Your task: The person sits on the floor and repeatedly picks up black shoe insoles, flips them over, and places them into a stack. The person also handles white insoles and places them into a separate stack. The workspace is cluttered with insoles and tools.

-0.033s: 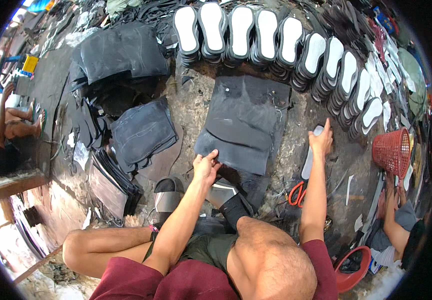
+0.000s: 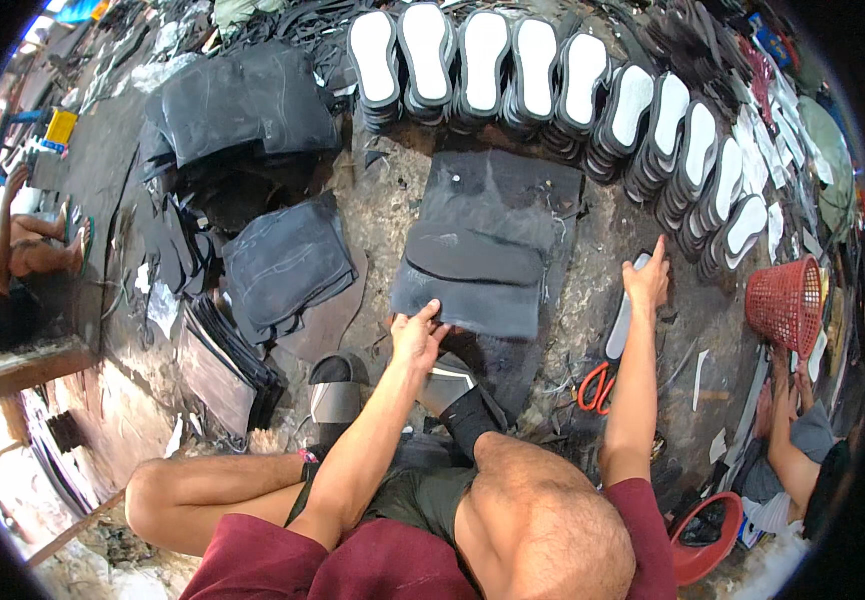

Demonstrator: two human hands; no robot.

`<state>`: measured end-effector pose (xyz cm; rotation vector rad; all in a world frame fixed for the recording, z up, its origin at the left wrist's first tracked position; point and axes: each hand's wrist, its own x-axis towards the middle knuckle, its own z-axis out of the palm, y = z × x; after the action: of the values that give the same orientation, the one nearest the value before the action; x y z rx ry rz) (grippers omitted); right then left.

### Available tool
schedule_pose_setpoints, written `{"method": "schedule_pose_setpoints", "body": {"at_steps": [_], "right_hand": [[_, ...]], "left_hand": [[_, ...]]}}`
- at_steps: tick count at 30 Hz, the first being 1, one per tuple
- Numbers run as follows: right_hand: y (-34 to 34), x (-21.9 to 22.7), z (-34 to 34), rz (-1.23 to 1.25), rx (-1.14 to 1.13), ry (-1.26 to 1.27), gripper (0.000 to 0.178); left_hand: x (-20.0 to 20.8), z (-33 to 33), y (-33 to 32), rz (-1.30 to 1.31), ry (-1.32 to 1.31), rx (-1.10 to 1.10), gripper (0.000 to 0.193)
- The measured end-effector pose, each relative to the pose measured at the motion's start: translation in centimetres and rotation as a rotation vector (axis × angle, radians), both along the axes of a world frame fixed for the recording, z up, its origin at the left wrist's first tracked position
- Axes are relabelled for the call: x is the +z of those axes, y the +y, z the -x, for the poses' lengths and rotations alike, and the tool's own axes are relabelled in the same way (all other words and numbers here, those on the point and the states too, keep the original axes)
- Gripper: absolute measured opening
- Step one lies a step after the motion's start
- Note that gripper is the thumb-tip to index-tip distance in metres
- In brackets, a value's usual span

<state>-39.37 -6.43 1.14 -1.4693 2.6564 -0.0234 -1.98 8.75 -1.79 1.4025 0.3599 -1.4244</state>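
My left hand [image 2: 417, 335] pinches the near left edge of a small black sheet [image 2: 482, 310], fingers closed. On that sheet lies a dark sole-shaped piece [image 2: 477, 260]. Larger black sheets [image 2: 502, 180] are spread beneath it. Off to the right, my right hand [image 2: 645, 282] is at the upper end of a long grey sole-shaped template [image 2: 620, 322] on the floor. Its index finger points forward while the rest curl over the template, partly hiding it. Orange-handled scissors [image 2: 594, 388] lie just below the template.
Stacks of soles with white tops [image 2: 483, 65] curve across the far side to the right. Black sheet piles [image 2: 287, 260] stand at left. A red basket [image 2: 784, 305] and red basin [image 2: 707, 540] are at right. Other people sit at both sides.
The small sheet's near right part has risen slightly, and the sole-shaped piece on it shows more fully. My right hand has shifted slightly right; the template's upper end has moved with it.
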Motion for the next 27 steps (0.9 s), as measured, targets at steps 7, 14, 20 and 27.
{"method": "schedule_pose_setpoints", "body": {"at_steps": [7,14,20,27], "right_hand": [[0.2,8.1,-2.5,0.232,0.244,0.243,0.058],[6.8,10.9,-10.4,0.794,0.273,-0.974,0.066],[11.8,2.0,-13.5,0.202,-0.212,-1.440,0.053],[12.8,3.0,-13.4,0.298,0.098,-1.601,0.045]], "left_hand": [[5.8,3.7,3.2,-0.035,0.387,-0.396,0.046],[9.2,4.4,-0.3,0.269,-0.076,-0.524,0.072],[3.3,-4.1,-0.2,0.214,-0.220,-0.387,0.039],[5.3,-10.8,-1.8,0.353,-0.292,-0.232,0.015]]}}
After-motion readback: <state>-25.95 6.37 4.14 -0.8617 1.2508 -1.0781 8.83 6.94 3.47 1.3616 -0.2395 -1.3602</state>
